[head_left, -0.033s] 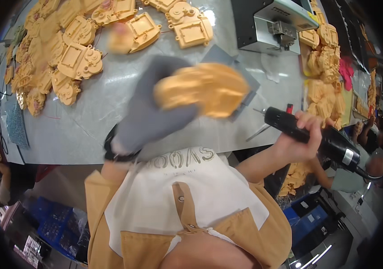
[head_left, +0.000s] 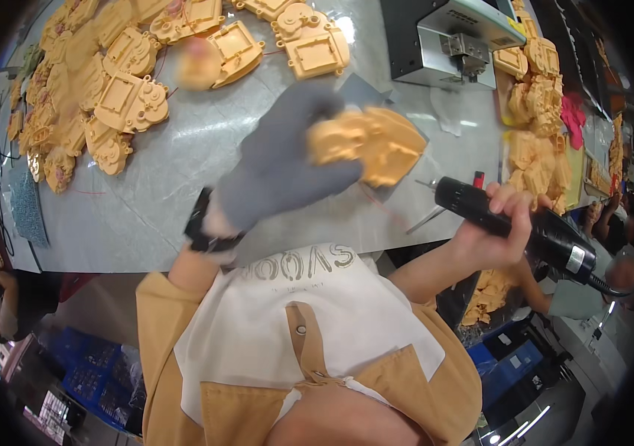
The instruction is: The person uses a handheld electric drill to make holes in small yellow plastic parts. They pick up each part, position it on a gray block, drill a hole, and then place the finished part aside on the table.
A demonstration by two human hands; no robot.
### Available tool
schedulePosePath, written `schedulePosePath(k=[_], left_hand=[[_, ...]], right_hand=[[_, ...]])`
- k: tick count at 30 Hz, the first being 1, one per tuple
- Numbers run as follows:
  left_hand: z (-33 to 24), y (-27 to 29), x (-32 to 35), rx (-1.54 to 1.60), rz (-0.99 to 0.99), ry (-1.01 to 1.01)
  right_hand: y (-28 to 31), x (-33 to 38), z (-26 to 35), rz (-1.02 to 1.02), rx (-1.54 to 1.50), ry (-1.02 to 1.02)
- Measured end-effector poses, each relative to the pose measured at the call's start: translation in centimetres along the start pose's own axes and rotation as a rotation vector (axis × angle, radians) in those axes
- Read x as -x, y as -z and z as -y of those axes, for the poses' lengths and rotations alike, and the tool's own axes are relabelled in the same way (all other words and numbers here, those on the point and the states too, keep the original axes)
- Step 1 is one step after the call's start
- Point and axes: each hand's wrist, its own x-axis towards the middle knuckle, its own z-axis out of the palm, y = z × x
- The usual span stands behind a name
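My left hand (head_left: 283, 160), in a grey glove, grips an orange-yellow plastic housing (head_left: 380, 145) by its left end, over a dark grey pad (head_left: 362, 91) on the table. Motion smears the glove and the housing a little. A thin red wire seems to trail below the part. To the right, my bare right hand (head_left: 508, 223) is wrapped round a black corded electric screwdriver (head_left: 473, 202). Its bit points left toward the housing, apart from it.
Similar housings (head_left: 120, 100) crowd the table's far left. A black and silver machine (head_left: 443, 44) stands at the back right. More orange parts (head_left: 536, 163) are heaped along the right side, near tweezers (head_left: 426, 220). A blue bubbly bag (head_left: 28, 204) lies at the left edge.
My left hand has carried the housing to the right, nearer the screwdriver, and the part's face has turned. The right hand has hardly moved.
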Motion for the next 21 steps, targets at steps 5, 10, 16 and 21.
schedulePosePath(k=[5,10,16,21], left_hand=[[0.2,-4.0,-4.1,-0.235,0.147,-0.081],[-0.1,-7.2,-5.4,-0.138,0.421,-0.343],[0.4,-5.2,-1.5,-0.131,0.302,-0.214],[1.6,-4.4,5.0,0.203,-0.05,0.308]], right_hand=[[2.1,0.2,0.7,-0.033,0.015,0.011],[2.2,-0.5,0.3,-0.082,-0.06,-0.03],[0.1,-7.0,1.1,0.194,-0.169,0.168],[-5.3,-12.9,-1.8,0.273,0.115,0.302]])
